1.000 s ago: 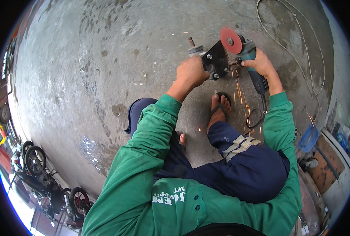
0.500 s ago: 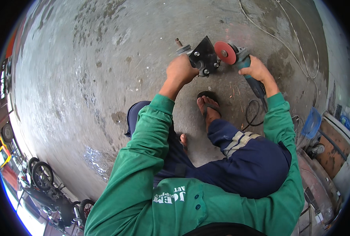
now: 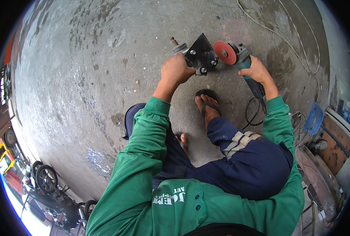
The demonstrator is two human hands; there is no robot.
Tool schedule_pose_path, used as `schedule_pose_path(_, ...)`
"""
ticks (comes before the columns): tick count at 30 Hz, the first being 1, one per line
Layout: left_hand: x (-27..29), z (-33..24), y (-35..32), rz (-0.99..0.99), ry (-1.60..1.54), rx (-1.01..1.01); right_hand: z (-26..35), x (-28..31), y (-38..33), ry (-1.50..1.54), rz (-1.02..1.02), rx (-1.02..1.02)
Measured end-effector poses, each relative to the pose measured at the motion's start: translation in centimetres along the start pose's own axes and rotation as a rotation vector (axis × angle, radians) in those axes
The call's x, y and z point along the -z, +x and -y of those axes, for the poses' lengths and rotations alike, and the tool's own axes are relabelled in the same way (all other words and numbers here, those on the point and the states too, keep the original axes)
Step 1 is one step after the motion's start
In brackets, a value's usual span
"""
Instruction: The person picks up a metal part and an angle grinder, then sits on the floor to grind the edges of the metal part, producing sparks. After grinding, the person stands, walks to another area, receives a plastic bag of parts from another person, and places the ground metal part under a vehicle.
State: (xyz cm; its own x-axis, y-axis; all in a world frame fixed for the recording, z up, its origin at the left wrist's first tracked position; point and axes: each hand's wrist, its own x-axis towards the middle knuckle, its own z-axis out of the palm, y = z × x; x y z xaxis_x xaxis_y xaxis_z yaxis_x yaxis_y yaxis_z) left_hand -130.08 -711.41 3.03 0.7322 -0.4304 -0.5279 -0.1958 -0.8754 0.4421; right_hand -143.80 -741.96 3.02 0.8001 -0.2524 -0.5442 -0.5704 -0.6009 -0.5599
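My left hand (image 3: 175,70) is wrapped round a metal part whose black plate (image 3: 202,44) carries three silver bolts or studs. A round shaft end of that part sticks out beyond my knuckles; the rest is hidden under my fingers. My right hand (image 3: 257,73) grips the teal and black body of an angle grinder (image 3: 244,63). Its red disc (image 3: 230,57) faces the plate's right edge, with a narrow gap between them. Both tools hang over the concrete floor in front of my sandalled feet.
A black power cord (image 3: 248,114) loops from the grinder beside my knee. A pale cable (image 3: 279,37) runs across the floor at the far right. At right are a blue plastic container (image 3: 313,118) and a wooden board (image 3: 333,151). Motorcycles (image 3: 51,192) stand at lower left.
The metal part in my left hand has shifted slightly left, away from the disc. Sparks seen below the grinder earlier are gone. The grinder has barely moved.
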Motion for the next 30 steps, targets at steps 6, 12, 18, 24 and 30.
schedule_pose_path(6, 0.0, 0.0, 0.0, -0.007, -0.005, 0.001, 0.1, 0.2, 0.1, 0.067, 0.064, -0.048)
schedule_pose_path(12, 0.1, -0.2, -0.1, -0.002, -0.002, -0.002, -0.4, -0.1, 0.3, -0.033, 0.003, 0.037)
schedule_pose_path(18, 0.1, -0.2, -0.2, -0.017, 0.016, 0.004, 0.1, -0.1, 0.7, -0.01, 0.04, 0.036)
schedule_pose_path(24, 0.4, -0.8, -0.7, -0.043, 0.016, 0.015, -0.8, -0.7, 1.1, -0.015, 0.023, 0.058)
schedule_pose_path(30, 0.4, -0.7, -0.7, -0.033, -0.016, 0.027, -0.3, -0.7, 1.2, 0.044, 0.055, -0.019)
